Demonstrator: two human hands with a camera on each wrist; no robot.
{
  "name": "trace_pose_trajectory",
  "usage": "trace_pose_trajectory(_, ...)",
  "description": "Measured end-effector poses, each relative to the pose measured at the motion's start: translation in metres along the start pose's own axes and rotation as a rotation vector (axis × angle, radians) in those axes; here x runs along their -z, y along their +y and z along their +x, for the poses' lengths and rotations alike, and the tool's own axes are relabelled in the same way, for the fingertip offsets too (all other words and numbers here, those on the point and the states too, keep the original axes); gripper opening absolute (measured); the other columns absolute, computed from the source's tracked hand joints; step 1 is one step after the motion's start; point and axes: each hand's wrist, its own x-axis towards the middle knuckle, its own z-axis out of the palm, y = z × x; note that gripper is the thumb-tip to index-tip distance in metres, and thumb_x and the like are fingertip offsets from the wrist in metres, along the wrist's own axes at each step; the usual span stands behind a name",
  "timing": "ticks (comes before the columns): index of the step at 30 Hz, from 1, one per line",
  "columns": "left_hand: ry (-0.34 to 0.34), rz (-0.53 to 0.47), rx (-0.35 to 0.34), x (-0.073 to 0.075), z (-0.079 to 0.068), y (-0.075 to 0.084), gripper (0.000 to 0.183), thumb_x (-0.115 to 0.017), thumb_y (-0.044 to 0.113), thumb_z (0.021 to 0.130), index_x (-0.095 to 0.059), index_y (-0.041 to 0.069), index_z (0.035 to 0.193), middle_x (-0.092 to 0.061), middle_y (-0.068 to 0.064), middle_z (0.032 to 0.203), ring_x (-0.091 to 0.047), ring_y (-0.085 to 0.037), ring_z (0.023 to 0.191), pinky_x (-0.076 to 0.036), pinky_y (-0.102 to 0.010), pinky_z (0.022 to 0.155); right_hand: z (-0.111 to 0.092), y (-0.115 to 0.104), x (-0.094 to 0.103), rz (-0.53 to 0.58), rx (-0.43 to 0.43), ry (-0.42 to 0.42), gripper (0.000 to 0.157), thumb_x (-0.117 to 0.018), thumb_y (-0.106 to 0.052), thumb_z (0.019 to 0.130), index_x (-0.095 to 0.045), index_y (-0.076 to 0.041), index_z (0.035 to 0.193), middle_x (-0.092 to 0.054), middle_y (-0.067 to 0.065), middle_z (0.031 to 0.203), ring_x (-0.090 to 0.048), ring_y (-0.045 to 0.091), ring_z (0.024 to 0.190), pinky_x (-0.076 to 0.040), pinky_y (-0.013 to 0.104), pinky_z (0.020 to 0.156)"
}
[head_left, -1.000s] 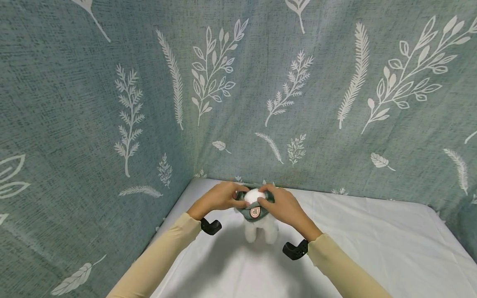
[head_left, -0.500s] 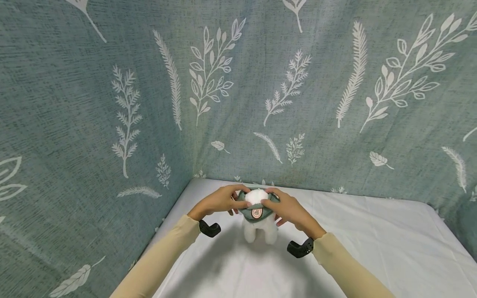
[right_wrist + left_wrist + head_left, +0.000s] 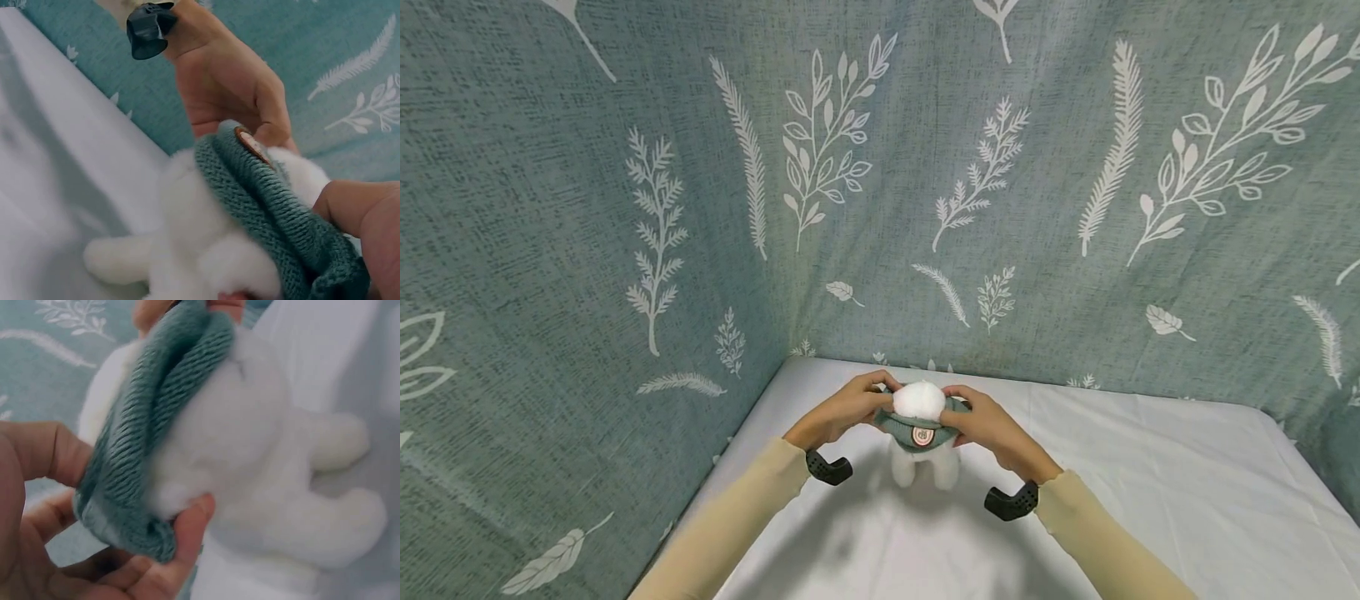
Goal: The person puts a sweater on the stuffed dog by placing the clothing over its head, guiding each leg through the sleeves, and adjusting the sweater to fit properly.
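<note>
A white plush toy (image 3: pixel 919 400) stands upright on the white-covered table, its two stubby legs pointing toward me. Round its head sits a teal knitted band (image 3: pixel 901 433) with a round patch (image 3: pixel 922 436) at the front; the white crown pokes out through it. My left hand (image 3: pixel 852 403) grips the band's left side, thumb near the crown. In the left wrist view, a fingertip (image 3: pixel 201 509) shows under the lower edge of the knit (image 3: pixel 131 444). My right hand (image 3: pixel 988 423) holds the opposite side, thumb (image 3: pixel 350 203) over the band's edge. The toy's face is mostly hidden.
A white cloth (image 3: pixel 1135 475) covers the table, with the hands' shadows across it. A blue-green leaf-patterned curtain (image 3: pixel 1037 208) rises close behind the toy, and another side of it (image 3: pixel 572 292) stands at the left. Black devices (image 3: pixel 1011 502) sit at both wrists.
The knitted band has been stretched wider and slid a little down, so more of the white crown shows. My right hand has moved slightly right and down.
</note>
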Motion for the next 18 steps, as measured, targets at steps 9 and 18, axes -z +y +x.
trace_pose_trajectory(9,0.0,-0.061,-0.014,-0.007,-0.002,-0.004,0.025,-0.055,0.016,0.102,-0.058,0.006,0.125,-0.056,-0.019,0.129,-0.046,-0.013,0.063,-0.06,-0.045,0.084,-0.003,0.003,0.005,0.079,-0.008,-0.088,0.061,-0.059,-0.03,0.101,-0.04,-0.005,0.154,-0.066,0.019,0.12,-0.071,0.034,0.081,-0.06,0.047,0.077)
trace_pose_trajectory(18,0.047,-0.091,0.014,-0.013,-0.004,-0.004,0.035,-0.061,0.003,0.088,-0.058,0.006,0.123,-0.06,-0.019,0.121,-0.06,-0.027,0.099,-0.054,-0.037,0.077,-0.004,0.004,0.002,0.171,-0.004,-0.084,0.055,-0.059,-0.018,0.099,-0.044,-0.003,0.149,-0.061,0.022,0.126,-0.07,0.03,0.094,-0.059,0.048,0.084)
